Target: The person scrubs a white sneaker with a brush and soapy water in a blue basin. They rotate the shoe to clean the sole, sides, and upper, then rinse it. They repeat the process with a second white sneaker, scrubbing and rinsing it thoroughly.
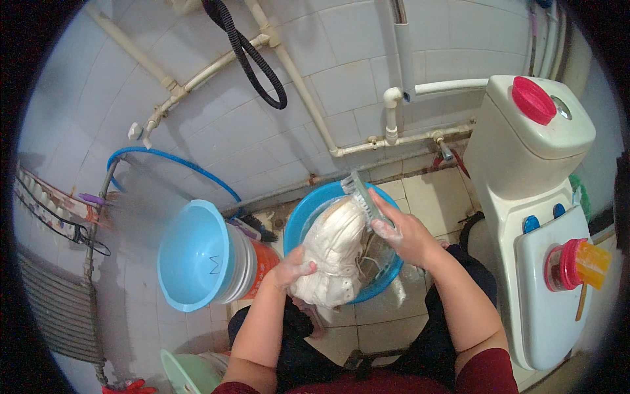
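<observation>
A wet white shoe point(334, 231) is gripped near its heel end by my left hand point(290, 270), with the toe pointing away from me. My right hand point(406, 239) holds a grey-green scrub brush point(365, 197), its white bristles against the right side of the shoe's toe. Suds coat the fingers of both hands. Below the shoe sits a blue basin point(295, 212) on the tiled floor. White laces hang over its inside at the right, and the shoe hides much of the basin.
A light blue basin point(189, 256) rests tilted on an orange-and-white bucket point(258, 268) to the left. The toilet point(531, 162) stands at the right, with a pink-lidded jar point(563, 266) on its lid. A green basin point(189, 372) is at lower left. Pipes point(359, 146) run along the wall.
</observation>
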